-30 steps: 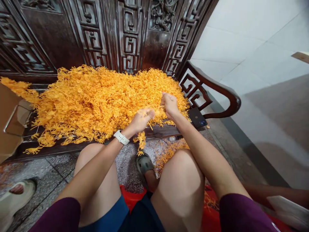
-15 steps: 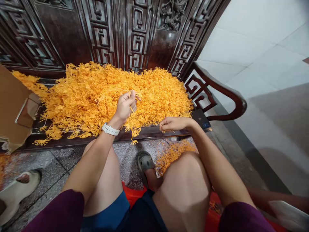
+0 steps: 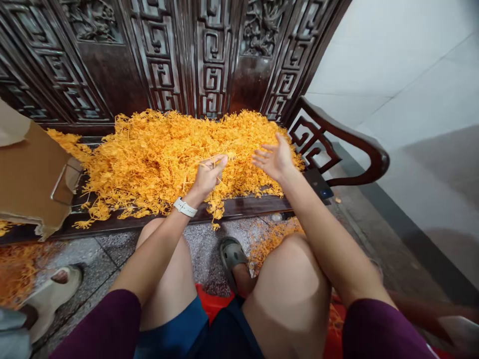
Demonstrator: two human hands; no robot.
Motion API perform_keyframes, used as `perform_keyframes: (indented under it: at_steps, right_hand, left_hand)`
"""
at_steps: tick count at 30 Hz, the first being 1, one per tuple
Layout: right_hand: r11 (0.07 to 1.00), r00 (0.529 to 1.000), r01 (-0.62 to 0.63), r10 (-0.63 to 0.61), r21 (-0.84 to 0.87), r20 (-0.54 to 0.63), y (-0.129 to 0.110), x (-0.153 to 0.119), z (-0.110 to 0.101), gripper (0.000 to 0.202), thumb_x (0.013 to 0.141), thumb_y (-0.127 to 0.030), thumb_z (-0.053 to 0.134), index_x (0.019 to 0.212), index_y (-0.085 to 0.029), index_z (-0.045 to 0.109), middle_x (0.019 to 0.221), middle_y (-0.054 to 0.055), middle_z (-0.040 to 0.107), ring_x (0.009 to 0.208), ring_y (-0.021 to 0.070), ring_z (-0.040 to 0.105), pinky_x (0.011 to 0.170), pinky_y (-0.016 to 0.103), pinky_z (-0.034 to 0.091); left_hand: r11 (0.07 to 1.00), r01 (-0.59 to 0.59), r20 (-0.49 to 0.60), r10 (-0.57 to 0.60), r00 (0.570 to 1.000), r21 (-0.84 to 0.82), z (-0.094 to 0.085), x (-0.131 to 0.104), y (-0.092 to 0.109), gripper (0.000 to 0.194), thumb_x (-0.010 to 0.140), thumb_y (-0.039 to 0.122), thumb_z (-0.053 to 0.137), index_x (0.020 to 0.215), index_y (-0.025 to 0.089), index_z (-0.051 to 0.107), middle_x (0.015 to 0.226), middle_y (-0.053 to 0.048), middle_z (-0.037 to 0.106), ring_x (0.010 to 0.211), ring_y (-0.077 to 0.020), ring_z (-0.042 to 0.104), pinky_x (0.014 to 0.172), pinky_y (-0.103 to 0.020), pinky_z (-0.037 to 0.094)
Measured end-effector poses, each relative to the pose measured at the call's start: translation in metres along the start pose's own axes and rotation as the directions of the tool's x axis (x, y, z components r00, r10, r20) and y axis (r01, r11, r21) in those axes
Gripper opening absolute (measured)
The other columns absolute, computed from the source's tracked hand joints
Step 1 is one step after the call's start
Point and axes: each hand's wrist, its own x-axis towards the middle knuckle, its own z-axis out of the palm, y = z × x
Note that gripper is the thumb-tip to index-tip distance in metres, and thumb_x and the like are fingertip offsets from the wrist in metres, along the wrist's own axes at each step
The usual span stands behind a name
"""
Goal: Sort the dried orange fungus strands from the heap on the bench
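A large heap of small orange plastic pieces with thin, branching strands (image 3: pixel 149 154) covers the seat of a dark wooden bench. My left hand (image 3: pixel 210 174), with a pale watch on its wrist, is closed in a pinch over the front of the heap. One orange plastic piece (image 3: pixel 231 156) pokes out past its thumb and fingertips. More strands hang just below it at the seat's edge. To the right, my right hand (image 3: pixel 275 157) is raised over the heap, fingers spread and palm showing, with nothing visible in it.
A cardboard box (image 3: pixel 33 174) stands at the left end of the bench. A dark phone (image 3: pixel 318 183) lies by the curved armrest (image 3: pixel 377 159). Orange scraps (image 3: pixel 273 239) litter the tiled floor. Another person's foot in a pale slipper (image 3: pixel 56 299) is at lower left.
My right hand has risen from the bench edge to above the heap, and its curled fingers have opened. My left hand still pinches the orange piece. The view has shifted slightly.
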Motion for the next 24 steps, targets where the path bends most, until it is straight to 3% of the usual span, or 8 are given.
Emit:
perform_keyframes:
  at_steps: [2,3,5,8,10,16,19,24]
  right_hand:
    - [1.000,0.981,-0.011,0.011,-0.001,0.196,0.018,-0.014,0.030,0.102,0.074,-0.099,0.033,0.133,-0.017,0.052,0.106,0.020,0.063,0.088,0.0322,0.062,0.074,0.049,0.055]
    - [0.999,0.972,-0.019,0.009,0.038,0.234,0.023,-0.020,0.045,0.100,0.075,-0.099,0.034,0.131,-0.018,0.052,0.104,0.019,0.063,0.086,0.0302,0.062,0.072,0.047,0.055]
    - [0.985,0.986,-0.034,0.005,0.169,0.168,0.026,-0.028,0.071,0.089,0.079,-0.095,0.040,0.127,-0.021,0.051,0.098,0.013,0.063,0.077,0.0244,0.059,0.066,0.041,0.052]
    - [0.948,0.997,-0.002,0.028,0.318,-0.075,0.019,-0.031,0.090,0.072,0.082,-0.087,0.053,0.119,-0.025,0.051,0.078,0.002,0.055,0.059,0.0151,0.045,0.052,0.030,0.040]
    - [0.933,0.989,0.029,0.025,0.360,-0.145,0.013,-0.029,0.090,0.065,0.084,-0.084,0.056,0.112,-0.026,0.052,0.067,-0.004,0.044,0.052,0.0125,0.034,0.046,0.027,0.030]
    - [0.915,0.989,0.089,-0.036,0.393,-0.141,0.010,-0.013,0.072,0.059,0.083,-0.084,0.060,0.093,-0.027,0.049,0.055,-0.008,0.029,0.047,0.0111,0.022,0.043,0.027,0.013]
    - [0.928,0.995,0.097,-0.084,0.361,-0.053,0.009,-0.009,0.065,0.059,0.082,-0.082,0.066,0.084,-0.026,0.046,0.054,-0.008,0.029,0.046,0.0091,0.020,0.044,0.027,0.009]
    - [0.943,0.987,0.062,-0.107,0.328,0.122,0.001,-0.019,0.053,0.065,0.081,-0.090,0.058,0.083,-0.024,0.055,0.049,-0.008,0.026,0.045,0.0087,0.016,0.044,0.027,0.010]
  left_hand:
    - [0.992,-0.028,-0.058,0.035,0.998,0.122,0.006,0.000,-0.010,0.037,0.086,0.056,0.078,0.097,0.022,0.073,0.046,0.010,0.034,0.037,-0.0075,0.025,0.041,-0.025,0.021]
    - [0.982,-0.035,-0.050,0.045,0.998,0.187,0.008,-0.001,-0.015,0.034,0.088,0.055,0.077,0.096,0.022,0.074,0.047,0.009,0.038,0.038,-0.0081,0.029,0.042,-0.025,0.025]
    - [0.954,-0.048,0.025,0.043,0.999,0.296,0.012,-0.005,-0.023,0.031,0.090,0.052,0.075,0.097,0.022,0.075,0.049,0.007,0.044,0.040,-0.0101,0.039,0.044,-0.025,0.035]
    - [0.907,-0.137,0.185,0.067,0.980,0.398,0.017,-0.013,-0.028,0.035,0.093,0.053,0.071,0.107,0.021,0.075,0.063,0.000,0.062,0.054,-0.0153,0.060,0.055,-0.028,0.049]
    - [0.877,-0.202,0.232,0.107,0.967,0.437,0.019,-0.017,-0.029,0.040,0.097,0.057,0.063,0.106,0.020,0.076,0.075,-0.005,0.070,0.066,-0.0173,0.066,0.063,-0.030,0.053]
    - [0.860,-0.226,0.207,0.145,0.968,0.458,0.019,-0.019,-0.030,0.056,0.101,0.064,0.048,0.085,0.019,0.075,0.078,-0.007,0.073,0.071,-0.0172,0.067,0.075,-0.032,0.054]
    - [0.889,-0.217,0.200,0.145,0.969,0.404,0.020,-0.018,-0.028,0.060,0.099,0.069,0.049,0.072,0.019,0.069,0.075,-0.007,0.071,0.075,-0.0175,0.067,0.079,-0.033,0.053]
    - [0.974,-0.060,0.124,0.033,0.992,0.219,0.023,-0.018,-0.018,0.065,0.096,0.071,0.054,0.054,0.021,0.047,0.068,-0.005,0.063,0.072,-0.0158,0.066,0.072,-0.031,0.052]
